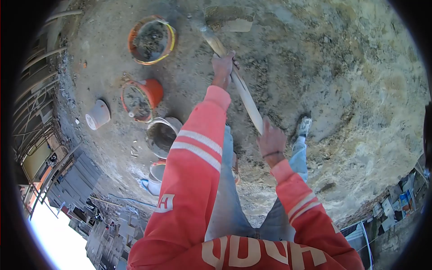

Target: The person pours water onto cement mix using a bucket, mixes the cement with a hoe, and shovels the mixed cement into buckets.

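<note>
My left hand [222,67] wraps round the upper part of a long pale wooden handle, close to the tool's head. Lower down, near the butt end, my right hand [272,138] is closed on the same handle. It belongs to what looks like a hoe [246,96], slanting from the top centre towards my right leg. Its broad, dirt-coated blade [229,19] lies on or just above the ground; the join to the handle is unclear. Left of the blade stands an orange-rimmed bucket [153,41] holding grey, lumpy material.
An orange bucket [154,92] tilts on the left, near a small white bucket [98,114] on its side. A grey bucket [165,135] and a white bucket [155,177] stand by my left arm. Loose soil [283,67] spreads right of the handle. My shoe [304,126] is on the ground.
</note>
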The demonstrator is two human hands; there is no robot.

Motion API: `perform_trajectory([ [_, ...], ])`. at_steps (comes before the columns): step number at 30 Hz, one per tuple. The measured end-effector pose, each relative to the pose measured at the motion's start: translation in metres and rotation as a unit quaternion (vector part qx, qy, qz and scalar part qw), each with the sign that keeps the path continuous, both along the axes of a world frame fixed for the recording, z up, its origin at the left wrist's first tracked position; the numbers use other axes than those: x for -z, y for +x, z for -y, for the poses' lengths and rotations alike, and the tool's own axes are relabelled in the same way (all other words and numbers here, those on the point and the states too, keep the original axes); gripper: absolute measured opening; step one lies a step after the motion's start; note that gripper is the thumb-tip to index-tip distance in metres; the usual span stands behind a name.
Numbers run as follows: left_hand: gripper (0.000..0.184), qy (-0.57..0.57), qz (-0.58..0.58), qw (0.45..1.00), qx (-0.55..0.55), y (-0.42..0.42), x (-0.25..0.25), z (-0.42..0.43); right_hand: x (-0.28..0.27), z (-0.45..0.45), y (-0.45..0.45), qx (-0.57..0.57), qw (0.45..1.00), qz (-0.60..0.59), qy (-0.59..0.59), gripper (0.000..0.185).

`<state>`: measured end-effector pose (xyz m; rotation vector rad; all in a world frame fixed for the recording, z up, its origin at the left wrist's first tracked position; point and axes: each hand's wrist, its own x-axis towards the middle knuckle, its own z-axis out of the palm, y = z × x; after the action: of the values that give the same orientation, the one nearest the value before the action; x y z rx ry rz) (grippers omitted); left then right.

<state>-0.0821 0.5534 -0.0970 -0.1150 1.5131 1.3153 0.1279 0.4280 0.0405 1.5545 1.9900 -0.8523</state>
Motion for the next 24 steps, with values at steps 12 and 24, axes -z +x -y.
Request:
perform_trajectory([
  [12,0.023,-0.265,-0.087,0.951,0.137,0.194,0.075,0.176,0.027,0.1,0.13,0.033,0.981,0.034,-0.186,0.042],
  [24,0.015,-0.423,0.099,0.886,0.163,0.309,0.064,0.425,-0.058,0.165,0.166,0.043,0.912,0.135,-0.385,0.028],
])
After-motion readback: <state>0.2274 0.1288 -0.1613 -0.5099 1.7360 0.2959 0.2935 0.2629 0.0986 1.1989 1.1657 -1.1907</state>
